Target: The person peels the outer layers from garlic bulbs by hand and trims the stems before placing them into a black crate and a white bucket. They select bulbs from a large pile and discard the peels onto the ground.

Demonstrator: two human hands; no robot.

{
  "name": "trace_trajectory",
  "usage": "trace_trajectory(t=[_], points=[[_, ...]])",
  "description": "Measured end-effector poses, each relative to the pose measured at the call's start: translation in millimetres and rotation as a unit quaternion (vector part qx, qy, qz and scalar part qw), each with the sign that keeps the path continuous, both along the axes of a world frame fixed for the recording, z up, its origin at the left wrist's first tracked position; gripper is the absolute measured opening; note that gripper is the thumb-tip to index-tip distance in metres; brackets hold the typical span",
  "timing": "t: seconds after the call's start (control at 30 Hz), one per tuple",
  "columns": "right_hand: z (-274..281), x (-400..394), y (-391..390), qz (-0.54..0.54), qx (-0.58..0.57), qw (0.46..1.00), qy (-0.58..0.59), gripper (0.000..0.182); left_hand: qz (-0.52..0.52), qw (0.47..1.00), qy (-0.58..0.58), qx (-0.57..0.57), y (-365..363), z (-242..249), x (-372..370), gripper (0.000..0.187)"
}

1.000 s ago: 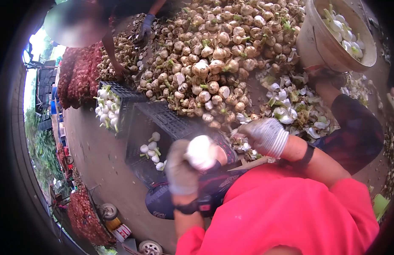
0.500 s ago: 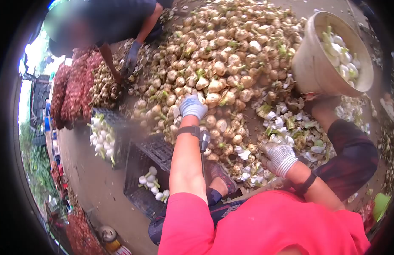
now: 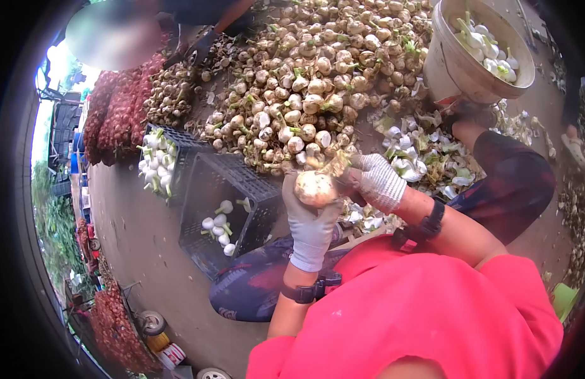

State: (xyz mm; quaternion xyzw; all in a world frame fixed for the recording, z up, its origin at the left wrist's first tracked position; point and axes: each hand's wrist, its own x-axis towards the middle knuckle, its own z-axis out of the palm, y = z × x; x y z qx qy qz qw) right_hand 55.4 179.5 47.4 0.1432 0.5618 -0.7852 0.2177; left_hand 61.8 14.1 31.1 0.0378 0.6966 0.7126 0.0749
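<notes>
Gloved left hand point(image 3: 310, 221) cups an unpeeled onion bulb point(image 3: 316, 188) from below, fingers curled around it, above the dark crate point(image 3: 207, 189); gloved right hand point(image 3: 374, 180) pinches its top, just beside.

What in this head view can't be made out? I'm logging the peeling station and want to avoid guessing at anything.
- Bulb: its underside is hidden by the left hand gripping it.
- Right hand: its fingertips are hidden behind the bulb's top, so any tool there can't be seen.
- Black crate: its near wall hides part of the floor inside.
- Bucket: its wall hides how deep the peeled bulbs lie.
- Co-worker's gloved hand: too small and dark to tell what it holds.
</notes>
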Motion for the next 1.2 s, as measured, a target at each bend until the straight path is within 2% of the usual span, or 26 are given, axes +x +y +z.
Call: trace_trajectory(t=[0.07,0.13,0.2,0.23,0.33,0.4,0.47,0.5,0.53,0.57,0.6,0.63,0.67,0.7,0.73,0.77,0.8,0.87,0.9,0.93,0.97,1.0,1.03,1.07,1.13,1.2], points=[[14.8,13.0,-1.6,-0.031,0.002,1.000,-0.003,0.020,0.001,0.977,0.162,-0.142,0.0,2.1,7.2,0.079],[21.6,23.4,0.4,-0.065,0.002,0.998,-0.008,0.018,-0.004,0.965,0.213,-0.155,0.6,0.6,8.9,0.081],[24.6,29.4,6.8,-0.060,-0.042,0.997,-0.011,0.016,-0.032,0.920,0.294,-0.257,-0.7,10.0,9.1,0.080],[26.0,33.0,11.0,-0.038,-0.016,0.999,0.027,0.015,-0.037,0.919,0.297,-0.256,0.2,12.8,8.9,0.080],[35.1,40.3,17.7,-0.005,0.026,1.000,-0.010,0.014,-0.048,0.951,0.204,-0.226,-0.3,18.5,13.1,0.074],[31.1,43.3,16.7,0.008,0.050,0.998,-0.029,0.014,-0.072,0.987,0.069,-0.128,-1.4,23.9,10.0,0.067],[22.8,44.1,25.4,0.041,0.047,0.998,-0.008,0.015,-0.066,0.974,0.104,-0.188,-0.7,18.7,10.7,0.067],[16.9,48.4,29.6,0.034,-0.074,0.997,0.011,0.016,-0.126,0.982,-0.129,0.053,0.3,19.7,7.6,0.071],[13.5,51.2,35.2,0.038,-0.073,0.997,0.008,0.016,-0.167,0.877,-0.346,0.290,1.9,21.2,5.0,0.077],[11.4,52.8,39.5,0.056,-0.254,0.965,-0.039,0.017,-0.208,0.823,-0.399,0.348,3.8,25.3,3.7,0.073],[9.0,54.1,40.2,0.059,-0.337,0.938,-0.053,0.018,-0.171,0.820,-0.425,0.344,11.8,36.9,8.5,0.055],[8.8,54.6,40.6,0.064,-0.415,0.905,-0.072,0.019,-0.138,0.905,-0.354,0.192,7.8,29.7,3.1,0.046],[10.5,53.0,41.9,0.065,-0.416,0.904,-0.074,0.019,-0.100,0.957,-0.269,0.035,2.1,22.8,-3.7,0.038],[23.5,49.4,40.1,0.075,-0.176,0.981,-0.025,0.021,-0.042,0.963,-0.231,-0.131,5.1,55.1,-3.4,0.029],[30.3,46.3,38.5,0.077,0.077,0.994,0.025,0.022,-0.073,0.974,-0.022,-0.212,3.9,43.6,-1.8,0.027],[22.1,45.2,34.1,0.094,0.130,0.979,0.127,0.024,-0.053,0.932,0.190,-0.304,2.5,32.2,0.0,0.026],[28.9,46.3,27.7,0.112,0.048,0.992,0.020,0.023,-0.057,0.949,0.153,-0.270,10.4,32.1,4.2,0.023],[2.3,51.5,27.8,0.130,-0.147,0.981,-0.001,0.026,-0.040,0.983,0.040,-0.176,21.5,20.8,7.9,0.017],[4.1,44.6,24.8,0.109,-0.219,0.970,-0.005,0.022,-0.001,0.997,-0.073,-0.010,25.8,17.4,4.3,0.011],[8.2,38.5,23.8,0.084,-0.289,0.954,-0.009,0.019,-0.003,0.997,-0.073,-0.010,27.0,17.9,1.2,0.011],[17.7,38.9,34.2,0.149,-0.083,0.985,0.009,0.021,-0.009,0.998,-0.039,-0.044,28.1,20.3,0.7,0.009],[32.7,33.7,35.4,0.180,0.117,0.974,0.072,0.020,-0.014,0.997,-0.005,-0.077,27.8,21.2,1.3,0.007],[29.3,32.6,41.1,0.152,0.330,0.905,0.221,0.018,-0.040,0.998,0.016,-0.048,21.2,14.4,-1.6,0.007],[23.9,30.2,48.9,0.114,0.519,0.769,0.356,0.017,-0.076,0.976,0.129,-0.160,8.6,8.6,-7.0,0.010],[5.2,17.3,67.1,0.012,0.563,0.754,0.338,0.013,-0.166,0.967,0.143,-0.131,2.6,26.3,-9.9,0.011],[-21.6,-1.5,83.4,-0.051,0.616,0.724,0.306,0.013,-0.257,0.932,0.183,-0.179,-2.8,44.2,-2.7,0.017]])
